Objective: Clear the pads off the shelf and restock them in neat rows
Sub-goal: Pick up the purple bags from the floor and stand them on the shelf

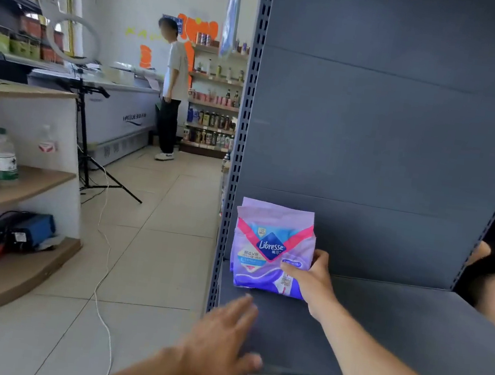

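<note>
On the matte grey metal shelf, right hand fingers pinch soft purple pad packs; left hand fingers spread.

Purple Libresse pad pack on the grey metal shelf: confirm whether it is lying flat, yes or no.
No, the purple Libresse pad pack stands upright at the left end of the grey metal shelf, with the right hand gripping its lower right corner.

Single head-worn wide-angle view, facing forward and down.
Close on a grey shelf at lower right, both forearms entering from the bottom edge; left half looks down a tiled aisle toward far drink racks. No second view.
</note>
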A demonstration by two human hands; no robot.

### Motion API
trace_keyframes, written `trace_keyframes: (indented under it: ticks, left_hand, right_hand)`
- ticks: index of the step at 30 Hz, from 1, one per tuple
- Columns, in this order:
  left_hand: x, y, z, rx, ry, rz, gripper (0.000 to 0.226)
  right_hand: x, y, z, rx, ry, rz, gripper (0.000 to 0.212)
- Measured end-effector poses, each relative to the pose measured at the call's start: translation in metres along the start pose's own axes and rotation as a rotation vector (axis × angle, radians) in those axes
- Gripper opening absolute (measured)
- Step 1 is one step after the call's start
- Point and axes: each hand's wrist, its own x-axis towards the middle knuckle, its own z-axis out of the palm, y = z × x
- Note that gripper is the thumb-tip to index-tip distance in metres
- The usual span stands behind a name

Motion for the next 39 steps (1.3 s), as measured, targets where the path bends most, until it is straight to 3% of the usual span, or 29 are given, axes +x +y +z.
trace_keyframes:
  ticks: [4,8,22,32,35,37,39]
  left_hand:
    - [0.004,0.004,0.033,0.172,-0.055,0.147,0.077]
    - [0.01,-0.003,0.043,0.239,-0.119,0.249,0.084]
    - [0.01,-0.002,0.054,0.285,0.019,0.28,0.079]
    - [0.009,-0.001,0.052,0.214,0.001,0.267,0.079]
    - [0.008,0.001,0.051,0.204,-0.004,0.264,0.079]
    - [0.008,0.002,0.05,0.204,-0.016,0.257,0.079]
    - [0.007,0.003,0.05,0.206,-0.032,0.257,0.078]
  right_hand:
    - [0.024,0.016,0.007,0.006,0.004,0.0,0.052]
    - [0.04,0.033,0.014,-0.012,-0.014,0.007,0.05]
    - [0.066,0.04,0.034,-0.181,0.024,0.0,0.045]
    - [0.065,0.031,0.038,-0.452,0.074,0.11,0.06]
    - [0.057,0.026,0.039,-0.556,0.229,0.162,0.076]
    - [0.046,0.022,0.041,-0.663,0.362,0.07,0.073]
    - [0.037,0.026,0.046,-0.877,0.342,-0.202,0.046]
